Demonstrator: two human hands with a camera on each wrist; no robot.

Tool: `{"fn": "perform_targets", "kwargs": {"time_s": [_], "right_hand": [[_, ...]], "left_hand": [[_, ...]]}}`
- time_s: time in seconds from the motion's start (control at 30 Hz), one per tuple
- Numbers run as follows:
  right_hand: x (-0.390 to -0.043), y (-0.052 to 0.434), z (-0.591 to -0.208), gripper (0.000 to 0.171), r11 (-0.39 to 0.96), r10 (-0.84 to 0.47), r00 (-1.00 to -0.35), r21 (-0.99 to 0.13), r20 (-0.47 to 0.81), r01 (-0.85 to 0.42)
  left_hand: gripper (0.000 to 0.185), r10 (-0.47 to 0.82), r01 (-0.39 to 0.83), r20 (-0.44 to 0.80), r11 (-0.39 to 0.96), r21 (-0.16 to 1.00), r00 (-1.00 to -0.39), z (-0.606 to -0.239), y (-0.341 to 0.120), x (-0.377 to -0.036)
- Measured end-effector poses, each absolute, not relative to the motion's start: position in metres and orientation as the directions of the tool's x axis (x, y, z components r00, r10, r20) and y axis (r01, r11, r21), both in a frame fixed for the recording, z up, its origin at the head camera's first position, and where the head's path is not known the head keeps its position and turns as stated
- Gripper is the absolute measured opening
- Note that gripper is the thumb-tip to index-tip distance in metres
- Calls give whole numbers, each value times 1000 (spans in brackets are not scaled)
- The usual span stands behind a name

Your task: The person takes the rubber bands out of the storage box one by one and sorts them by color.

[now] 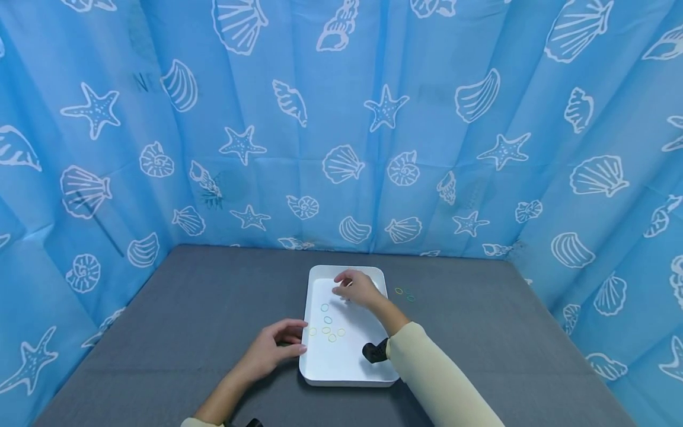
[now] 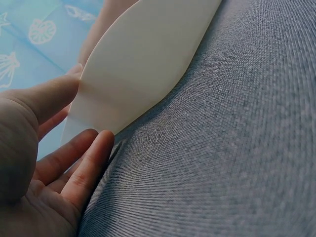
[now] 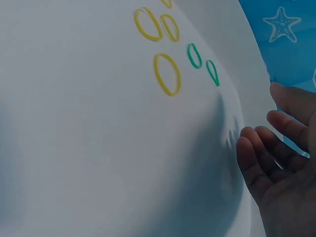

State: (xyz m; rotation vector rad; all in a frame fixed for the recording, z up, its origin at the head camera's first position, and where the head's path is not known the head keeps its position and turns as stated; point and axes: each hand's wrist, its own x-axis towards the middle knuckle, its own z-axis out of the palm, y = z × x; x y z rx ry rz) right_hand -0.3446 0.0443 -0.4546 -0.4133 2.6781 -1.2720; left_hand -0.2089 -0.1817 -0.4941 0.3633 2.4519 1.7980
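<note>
One white tray point(image 1: 320, 370), six rubber bands point(image 1: 326, 320) inside, two bands point(image 1: 404, 294) outside

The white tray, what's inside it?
Small rubber bands, yellow and green, lie loose inside the white tray. The right hand hovers over its far end, hiding whatever is under it. The left hand touches its left edge.

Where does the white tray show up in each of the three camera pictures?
Head view: the white tray lies at centre bottom on the grey table, small rubber bands inside it.
Left wrist view: its outer wall fills the upper left, beside the left hand.
Right wrist view: its floor fills most of the picture.
Shared landmark: the blue seashell curtain, in every view.
</note>
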Motion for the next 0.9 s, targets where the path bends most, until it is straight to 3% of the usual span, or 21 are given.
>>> {"fn": "perform_targets", "kwargs": {"time_s": [0.33, 0.9], "right_hand": [[-346, 43, -469, 28, 605, -451, -891, -754, -61, -255], [-343, 33, -471, 14, 666, -518, -851, -666, -88, -336]], "left_hand": [[45, 253, 157, 94, 239, 958, -963, -491, -181, -207], [44, 270, 173, 109, 224, 959, -957, -490, -182, -208]]}}
